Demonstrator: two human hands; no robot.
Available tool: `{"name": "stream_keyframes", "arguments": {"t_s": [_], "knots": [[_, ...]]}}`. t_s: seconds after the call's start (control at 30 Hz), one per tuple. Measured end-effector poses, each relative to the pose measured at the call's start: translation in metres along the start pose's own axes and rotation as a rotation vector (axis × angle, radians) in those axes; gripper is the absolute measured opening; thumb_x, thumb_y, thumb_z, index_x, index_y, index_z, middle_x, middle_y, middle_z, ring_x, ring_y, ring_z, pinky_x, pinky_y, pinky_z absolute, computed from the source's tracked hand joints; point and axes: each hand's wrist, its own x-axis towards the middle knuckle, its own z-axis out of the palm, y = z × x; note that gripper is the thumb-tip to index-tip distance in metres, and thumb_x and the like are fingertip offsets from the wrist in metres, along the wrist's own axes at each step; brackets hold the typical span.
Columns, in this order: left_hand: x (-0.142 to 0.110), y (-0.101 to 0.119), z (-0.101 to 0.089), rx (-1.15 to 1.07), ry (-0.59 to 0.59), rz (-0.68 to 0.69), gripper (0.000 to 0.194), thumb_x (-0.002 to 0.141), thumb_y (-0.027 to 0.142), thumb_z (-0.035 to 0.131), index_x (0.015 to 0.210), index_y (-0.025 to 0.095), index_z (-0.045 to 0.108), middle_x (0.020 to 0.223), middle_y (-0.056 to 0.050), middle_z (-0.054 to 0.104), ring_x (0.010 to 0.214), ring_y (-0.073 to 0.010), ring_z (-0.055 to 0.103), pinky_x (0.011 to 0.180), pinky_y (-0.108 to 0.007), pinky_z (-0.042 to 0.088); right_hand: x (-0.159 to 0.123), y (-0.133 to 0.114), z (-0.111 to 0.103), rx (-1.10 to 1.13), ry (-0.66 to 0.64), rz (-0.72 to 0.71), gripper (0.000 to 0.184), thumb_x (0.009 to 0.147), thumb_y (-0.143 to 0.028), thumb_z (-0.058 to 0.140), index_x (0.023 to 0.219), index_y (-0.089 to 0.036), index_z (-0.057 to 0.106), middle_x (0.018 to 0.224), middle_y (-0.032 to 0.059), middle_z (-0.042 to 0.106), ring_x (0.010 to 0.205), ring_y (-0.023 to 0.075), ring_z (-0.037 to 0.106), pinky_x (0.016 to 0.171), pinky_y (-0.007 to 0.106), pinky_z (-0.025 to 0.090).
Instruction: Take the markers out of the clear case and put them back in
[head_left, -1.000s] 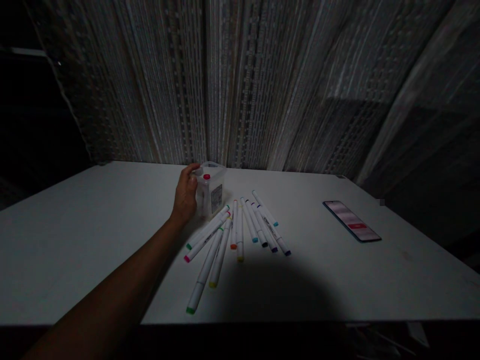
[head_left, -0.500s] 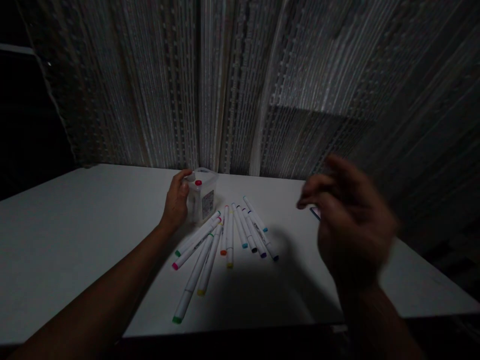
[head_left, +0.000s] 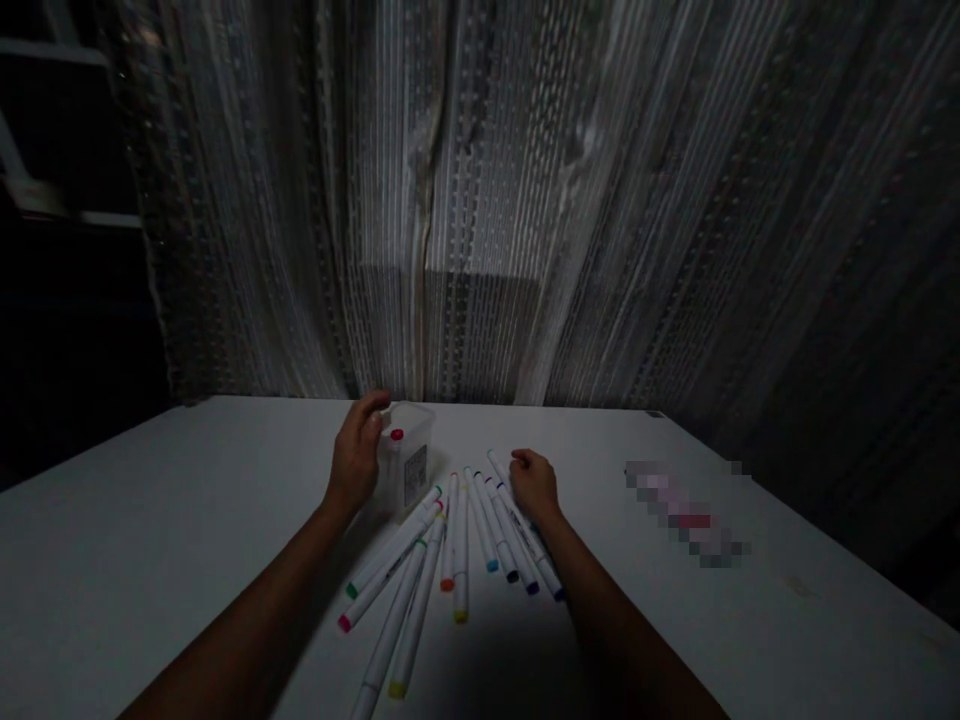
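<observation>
My left hand is closed around the left side and rim of a clear plastic container. The container stands upright, with a printed label and a red marker tip showing in it. In front of it, white markers with coloured ends lie fanned out on the table. At the right of this fan, my right hand is curled over a white marker with light blue ends. The hand covers the middle of that marker, and its grip is partly hidden.
All this lies on a white table. A pixelated flat object rests to the right. Behind the table's far edge hangs a striped curtain. The room is dim, with dark shelving at the left.
My right hand has come down and left from the air on the right to the light blue marker. My left hand stays on the container. The view has tilted up.
</observation>
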Motion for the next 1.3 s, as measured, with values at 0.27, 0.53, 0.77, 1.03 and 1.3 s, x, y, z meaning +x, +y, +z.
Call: {"name": "stream_keyframes", "arguments": {"t_s": [0.27, 0.53, 0.77, 1.03, 1.3], "knots": [[-0.016, -0.018, -0.009, 0.099, -0.075, 0.090, 0.040, 0.085, 0.049, 0.034, 0.102, 0.018, 0.054, 0.118, -0.011, 0.052, 0.116, -0.0260, 0.046, 0.103, -0.047, 0.033, -0.007, 0.007, -0.009, -0.263, -0.128, -0.012, 0.032, 0.076, -0.022, 0.048, 0.102, -0.016, 0.067, 0.102, 0.0070, 0.068, 0.095, 0.0178, 0.062, 0.081, 0.024, 0.044], [-0.018, -0.017, -0.008, 0.133, -0.093, 0.010, 0.037, 0.083, 0.047, 0.033, 0.107, 0.025, 0.052, 0.120, -0.008, 0.051, 0.118, -0.0300, 0.045, 0.103, -0.052, 0.032, -0.009, 0.009, -0.008, -0.400, -0.232, -0.080, 0.029, 0.077, -0.028, 0.048, 0.094, -0.018, 0.068, 0.098, 0.0069, 0.069, 0.091, 0.0191, 0.062, 0.075, 0.026, 0.044], [-0.018, -0.019, -0.008, 0.108, -0.090, -0.009, 0.039, 0.083, 0.047, 0.035, 0.110, 0.023, 0.052, 0.119, -0.010, 0.053, 0.116, -0.0286, 0.047, 0.102, -0.049, 0.035, -0.013, 0.005, -0.011, -0.512, -0.289, -0.130, 0.032, 0.078, -0.030, 0.048, 0.103, -0.018, 0.064, 0.104, 0.0086, 0.066, 0.096, 0.0203, 0.060, 0.078, 0.027, 0.043], [-0.016, -0.018, -0.008, 0.093, -0.082, -0.019, 0.042, 0.083, 0.047, 0.036, 0.110, 0.019, 0.050, 0.118, -0.009, 0.054, 0.113, -0.0242, 0.049, 0.097, -0.040, 0.041, -0.015, 0.000, -0.017, -0.573, -0.315, -0.121, 0.030, 0.079, -0.026, 0.049, 0.102, -0.017, 0.064, 0.104, 0.0102, 0.066, 0.096, 0.0214, 0.060, 0.079, 0.029, 0.042], [-0.017, -0.020, -0.007, 0.031, -0.074, -0.086, 0.049, 0.081, 0.051, 0.037, 0.114, 0.016, 0.049, 0.115, -0.010, 0.055, 0.102, -0.0223, 0.053, 0.091, -0.037, 0.042, -0.014, 0.000, -0.014, -0.566, -0.297, -0.110, 0.030, 0.079, -0.026, 0.049, 0.103, -0.017, 0.064, 0.102, 0.0098, 0.067, 0.098, 0.0221, 0.060, 0.079, 0.029, 0.041]]}}
